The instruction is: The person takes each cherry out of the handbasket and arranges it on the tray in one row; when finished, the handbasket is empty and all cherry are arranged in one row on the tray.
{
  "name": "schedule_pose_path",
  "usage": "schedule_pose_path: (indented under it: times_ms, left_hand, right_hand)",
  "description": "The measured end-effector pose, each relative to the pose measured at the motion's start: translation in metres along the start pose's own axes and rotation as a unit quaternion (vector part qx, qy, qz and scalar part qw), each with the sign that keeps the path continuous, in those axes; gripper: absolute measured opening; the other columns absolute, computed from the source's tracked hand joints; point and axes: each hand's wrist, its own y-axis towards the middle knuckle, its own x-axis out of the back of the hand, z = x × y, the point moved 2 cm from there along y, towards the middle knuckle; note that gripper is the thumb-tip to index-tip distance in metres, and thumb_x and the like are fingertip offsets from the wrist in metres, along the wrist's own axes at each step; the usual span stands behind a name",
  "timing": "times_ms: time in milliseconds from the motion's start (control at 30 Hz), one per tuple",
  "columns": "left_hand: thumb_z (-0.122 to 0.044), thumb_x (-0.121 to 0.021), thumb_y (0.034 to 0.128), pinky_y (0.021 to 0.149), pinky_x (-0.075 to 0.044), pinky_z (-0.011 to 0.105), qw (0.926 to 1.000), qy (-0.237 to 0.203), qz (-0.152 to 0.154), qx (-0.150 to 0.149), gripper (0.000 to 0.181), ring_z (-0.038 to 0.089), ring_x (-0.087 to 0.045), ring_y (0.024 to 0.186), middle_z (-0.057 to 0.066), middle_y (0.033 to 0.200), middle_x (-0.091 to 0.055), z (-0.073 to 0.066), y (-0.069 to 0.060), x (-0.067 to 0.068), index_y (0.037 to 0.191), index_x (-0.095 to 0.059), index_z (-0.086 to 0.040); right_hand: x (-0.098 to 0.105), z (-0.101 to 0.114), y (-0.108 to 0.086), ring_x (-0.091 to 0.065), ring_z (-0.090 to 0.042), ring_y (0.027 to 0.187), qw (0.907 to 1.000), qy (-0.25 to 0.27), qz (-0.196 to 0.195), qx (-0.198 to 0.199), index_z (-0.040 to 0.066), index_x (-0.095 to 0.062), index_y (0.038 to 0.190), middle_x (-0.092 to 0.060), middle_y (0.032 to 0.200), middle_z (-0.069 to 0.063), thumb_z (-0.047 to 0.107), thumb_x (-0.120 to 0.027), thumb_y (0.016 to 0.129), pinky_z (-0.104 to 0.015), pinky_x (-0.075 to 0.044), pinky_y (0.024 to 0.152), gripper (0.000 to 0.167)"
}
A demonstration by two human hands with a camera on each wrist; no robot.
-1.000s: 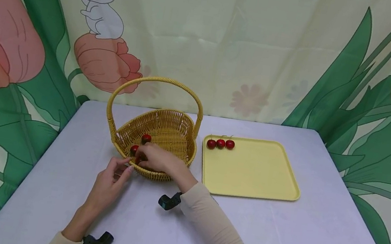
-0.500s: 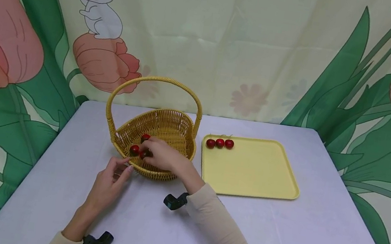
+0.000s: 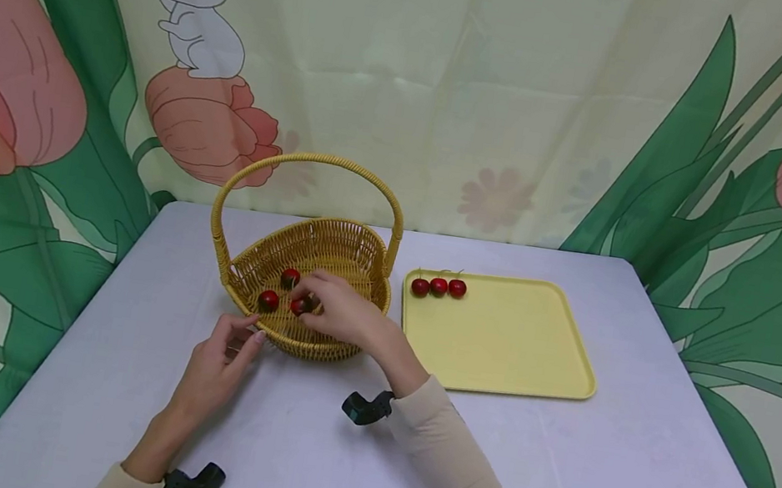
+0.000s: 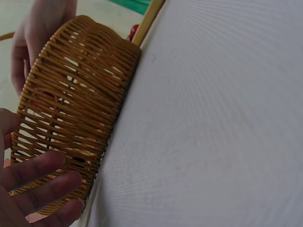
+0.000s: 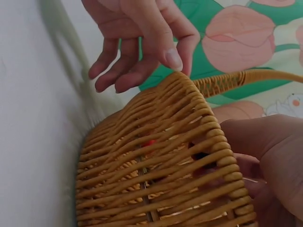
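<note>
right hand (image 3: 339, 310): inside the wicker basket (image 3: 354, 249), thumb and fingers curled in on one dark red cherry (image 3: 299, 307). left hand (image 3: 220, 362): thumb and forefinger pinch the basket's near-left edge, other fingers loose.

key relation (judged): the yellow tray (image 3: 497, 344) lies just beside the basket, to the right on the worktop (image 3: 284, 452), so the right hand is the nearer one. tray's long axis runs left to right; held cherry is roundish, no clear axis. in the basket, one loose cherry (image 3: 268, 301) lies left of it, a second loose cherry (image 3: 290, 278) beyond and slightly left.

views: head shows the row of three cherries (image 3: 438, 287) by the tray's far-left corner. right wrist shows the left thumb at the edge and three fingers hanging outside; no tray there. left wrist shows those fingers by the outer weave; contact, cannot tell.
</note>
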Motion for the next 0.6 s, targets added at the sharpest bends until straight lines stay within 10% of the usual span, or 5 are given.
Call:
schedule_pose_path:
  times_ms: [600]
  left_hand:
    - [-0.025,-0.060,0.1015,0.071,-0.053,0.021,0.9999,0.011,-0.005,0.001,0.030,0.007,-0.061,0.084,0.002,0.100,-0.071,-0.001,0.000,0.000,0.127,-0.054,-0.010]
  right_hand:
    - [0.024,-0.007,-0.032,-0.063,-0.016,0.100,0.9939,0.040,-0.092,0.045,0.005,-0.064,0.119,-0.062,0.116,-0.007,0.009,-0.069,0.091,-0.033,-0.058,0.087,0.028]
